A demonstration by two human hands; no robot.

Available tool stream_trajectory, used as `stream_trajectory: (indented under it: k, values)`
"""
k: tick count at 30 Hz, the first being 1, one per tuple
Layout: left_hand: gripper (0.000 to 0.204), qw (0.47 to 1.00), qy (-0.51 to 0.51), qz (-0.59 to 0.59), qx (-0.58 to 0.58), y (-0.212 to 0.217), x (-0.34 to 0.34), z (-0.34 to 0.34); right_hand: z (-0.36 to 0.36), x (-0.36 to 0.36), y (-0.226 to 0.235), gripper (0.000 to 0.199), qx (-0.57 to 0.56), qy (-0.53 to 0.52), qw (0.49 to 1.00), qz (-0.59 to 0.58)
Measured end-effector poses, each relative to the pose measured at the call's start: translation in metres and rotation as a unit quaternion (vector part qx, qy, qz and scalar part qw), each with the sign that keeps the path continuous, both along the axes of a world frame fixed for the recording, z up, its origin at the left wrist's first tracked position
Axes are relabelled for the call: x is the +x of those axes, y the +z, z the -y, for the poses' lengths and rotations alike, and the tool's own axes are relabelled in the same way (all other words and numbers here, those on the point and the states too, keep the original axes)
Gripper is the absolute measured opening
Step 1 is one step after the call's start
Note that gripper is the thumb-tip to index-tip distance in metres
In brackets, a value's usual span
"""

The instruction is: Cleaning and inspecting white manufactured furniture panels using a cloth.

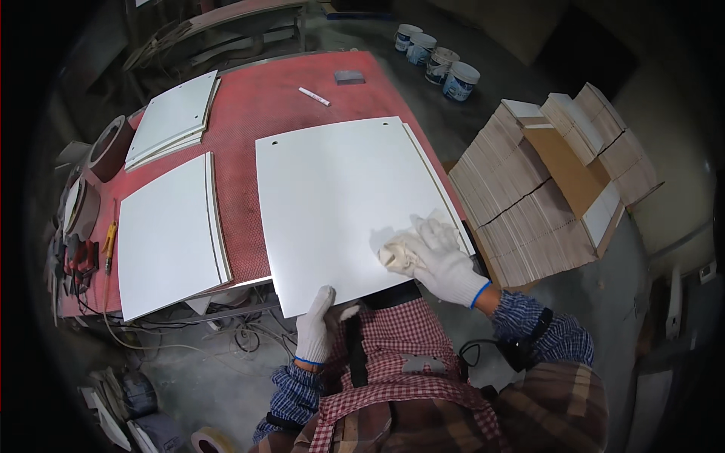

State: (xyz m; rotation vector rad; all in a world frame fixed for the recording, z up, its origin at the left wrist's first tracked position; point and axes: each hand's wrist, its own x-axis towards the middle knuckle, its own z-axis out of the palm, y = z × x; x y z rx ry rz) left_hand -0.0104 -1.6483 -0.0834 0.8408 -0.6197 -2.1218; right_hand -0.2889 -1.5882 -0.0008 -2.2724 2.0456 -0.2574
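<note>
A white panel is laid flat on the red surface, its near edge overhanging toward the person. A crumpled cloth is pressed onto the panel near its 5 o'clock corner by the right hand, gloved in white; the fingers are spread flat over the cloth rather than clenched, so that it is kept against the face. The near edge at 6 o'clock is gripped by the gloved left hand, fingers on top and thumb out to the side, apparently to steady the panel. More white panels are laid aside at 9 o'clock and 11 o'clock. A marker lies at 12 o'clock on the surface. Stacked boards are piled on the floor at 3 o'clock, and paint tubs stand at 1 o'clock.
</note>
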Motion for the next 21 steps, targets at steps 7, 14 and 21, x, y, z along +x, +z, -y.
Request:
stream_trajectory:
  k: [7, 14, 21]
  values:
    - [0.04, 0.999, -0.004, -0.03, 0.019, -0.002, 0.009, 0.002, 0.183, -0.066, -0.033, 0.061, -0.051, -0.135, 0.986, -0.086]
    - [0.042, 0.998, -0.01, -0.039, 0.042, 0.006, 0.008, 0.003, 0.305, -0.057, -0.037, 0.063, -0.013, -0.208, 0.973, -0.097]
    - [0.041, 0.998, -0.003, -0.035, 0.057, 0.014, 0.013, 0.004, 0.323, 0.078, -0.047, 0.06, -0.116, 0.066, 0.991, -0.012]
